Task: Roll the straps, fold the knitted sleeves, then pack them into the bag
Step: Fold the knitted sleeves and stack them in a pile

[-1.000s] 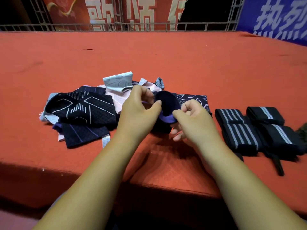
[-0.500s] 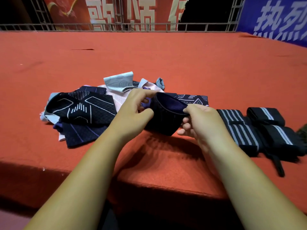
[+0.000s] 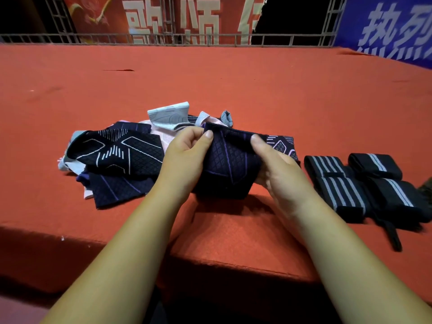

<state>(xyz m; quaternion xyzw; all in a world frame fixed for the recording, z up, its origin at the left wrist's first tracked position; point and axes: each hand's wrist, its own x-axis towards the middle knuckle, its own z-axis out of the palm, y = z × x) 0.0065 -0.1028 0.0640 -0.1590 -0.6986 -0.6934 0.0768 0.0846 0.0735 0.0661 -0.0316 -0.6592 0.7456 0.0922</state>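
Grip: left hand [image 3: 184, 157] and right hand [image 3: 280, 169] each pinch the upper edge of a dark navy knitted sleeve with purple lines [image 3: 230, 164], thumbs on the near face, fingers curled behind it (fingertips hidden by the fabric). Hands sit close together with the edge taut between them, and the lower part of the sleeve rests bunched on the red carpeted platform [image 3: 233, 85]. That two-point hold looks like squaring the edges for a fold, so I'd call this mid-fold, sleeve stage. To its left, touching the left wrist area, lies the heap of loose knitted sleeves [image 3: 117, 157], dark, pink and pale grey, unfolded: probably the remaining queue. On the right, apart from the hands, the black rolled straps with grey stripes [image 3: 336, 183] sit grouped, so the strap stage looks done and they are parked clear of the fold area. No bag in view; a dark shape at the right edge is too cropped to identify. Metal railing [image 3: 210, 39] and printed banners [image 3: 173, 17] behind.
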